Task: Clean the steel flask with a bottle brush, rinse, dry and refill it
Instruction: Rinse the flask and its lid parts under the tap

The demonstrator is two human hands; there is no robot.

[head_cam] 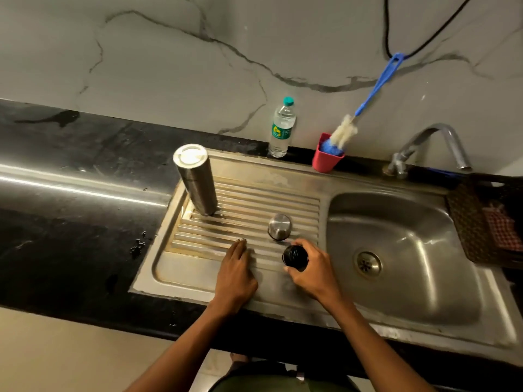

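Two hands over the bench drainboard: left hand flat, fingers straight on the ribs near its front edge, right hand gripping a black stopper, steel cap just behind it, flask standing inverted at the back-left corner.

Left hand flat, fingers straight, palm down; right hand curled in a grip.
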